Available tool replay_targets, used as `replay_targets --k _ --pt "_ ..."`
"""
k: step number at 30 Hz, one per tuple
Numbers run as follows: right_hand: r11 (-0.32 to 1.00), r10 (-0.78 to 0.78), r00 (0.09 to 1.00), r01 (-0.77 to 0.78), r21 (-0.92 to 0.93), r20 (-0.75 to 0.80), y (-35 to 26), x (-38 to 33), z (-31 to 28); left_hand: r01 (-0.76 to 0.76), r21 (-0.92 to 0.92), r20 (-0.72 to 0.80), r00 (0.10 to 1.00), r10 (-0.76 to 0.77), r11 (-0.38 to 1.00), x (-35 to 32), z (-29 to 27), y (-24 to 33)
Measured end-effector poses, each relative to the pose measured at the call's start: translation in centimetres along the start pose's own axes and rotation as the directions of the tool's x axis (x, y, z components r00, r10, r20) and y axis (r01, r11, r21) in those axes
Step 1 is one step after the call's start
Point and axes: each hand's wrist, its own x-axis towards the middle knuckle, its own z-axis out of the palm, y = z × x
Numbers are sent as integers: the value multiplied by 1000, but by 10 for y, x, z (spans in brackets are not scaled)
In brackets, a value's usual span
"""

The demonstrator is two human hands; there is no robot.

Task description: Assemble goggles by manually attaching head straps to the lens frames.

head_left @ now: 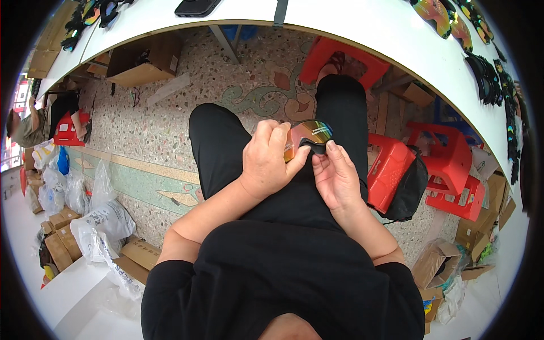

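L hand [266,157] pinches shiny iridescent orange-green curved goggle lens [313,131] | R hand [339,178] fingertips at lwr rim, prob. for 2-sided ctrl

Ahead runs a table [334,16] — a phone [196,6] on it left of centre, goggles [435,17] toward its right end. Beneath, leftward, stands a carton [139,76]. Stools [389,174] and a bag [407,192] sit right of the legs [220,148]; plastic sacks [110,220] lie left. The lens [318,130] is between left hand [265,157] and right hand [340,178].

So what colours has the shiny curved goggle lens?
The lens shines orange, gold, green, blue: head view.
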Motion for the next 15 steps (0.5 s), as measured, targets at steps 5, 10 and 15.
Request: replay_targets --k 5,10,15 --pt "993 119 988 -119 8 -93 2 5 0 21 -71 108 994 -13 997 -2 -1 1" --pt "973 -81 997 83 -216 19 6 3 -2 -1 -56 99 995 7 998 -4 3 0" --pt "932 -192 965 237 -274 179 6 -5 6 -48 -80 74 996 54 996 -5 2 3"
